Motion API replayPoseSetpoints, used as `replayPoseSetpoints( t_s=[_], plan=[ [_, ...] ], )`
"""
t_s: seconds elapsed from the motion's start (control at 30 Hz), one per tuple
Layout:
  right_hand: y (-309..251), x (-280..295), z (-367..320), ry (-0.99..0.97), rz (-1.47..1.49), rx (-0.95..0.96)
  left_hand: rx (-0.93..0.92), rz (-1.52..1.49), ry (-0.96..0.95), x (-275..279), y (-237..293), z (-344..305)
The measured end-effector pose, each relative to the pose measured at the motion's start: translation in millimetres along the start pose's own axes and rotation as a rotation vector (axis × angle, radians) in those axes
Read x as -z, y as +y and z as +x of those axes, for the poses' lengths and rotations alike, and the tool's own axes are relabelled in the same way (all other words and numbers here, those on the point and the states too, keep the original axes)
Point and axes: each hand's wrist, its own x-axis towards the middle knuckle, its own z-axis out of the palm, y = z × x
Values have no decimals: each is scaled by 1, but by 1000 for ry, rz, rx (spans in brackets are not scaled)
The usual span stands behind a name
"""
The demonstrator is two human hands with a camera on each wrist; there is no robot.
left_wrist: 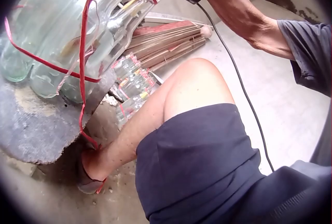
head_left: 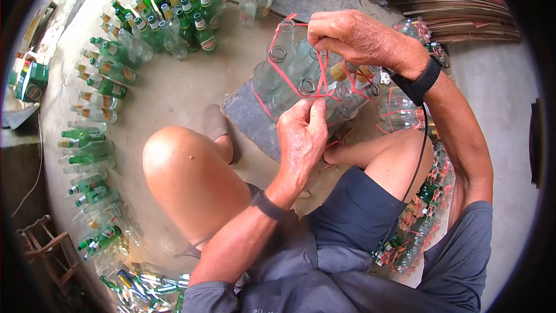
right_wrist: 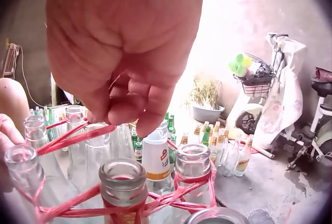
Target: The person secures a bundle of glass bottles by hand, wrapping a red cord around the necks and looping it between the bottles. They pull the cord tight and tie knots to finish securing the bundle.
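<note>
Red twine point(head_left: 322, 69), upper centre of the head view, runs down-frame from our right grip point(head_left: 353, 36), closed on it above the clear bottles point(head_left: 306, 86); our left grip point(head_left: 301, 133) pinches twine at their near edge, nearer the crossing strands.

red twine point(head_left: 279, 72), clear bottles point(head_left: 278, 54), green bottles point(head_left: 204, 33), dark blue shorts point(head_left: 358, 208)
</note>
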Motion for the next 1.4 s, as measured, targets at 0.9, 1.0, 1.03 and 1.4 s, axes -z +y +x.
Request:
replayPoseSetpoints(
  t_s=[0.9,1.0,1.03,1.4],
  plan=[
    [12,-14,-2,99,101,-29,-25,5,11,-5,4,-2],
    [15,-16,-1,110,118,0,-11,5,3,-5,3,-1],
    [15,-16,0,113,120,-1,-15,4,4,-6,2,-1],
    [16,-14,3,115,195,-10,7,-13,-5,-9,3,-2]
  ],
)
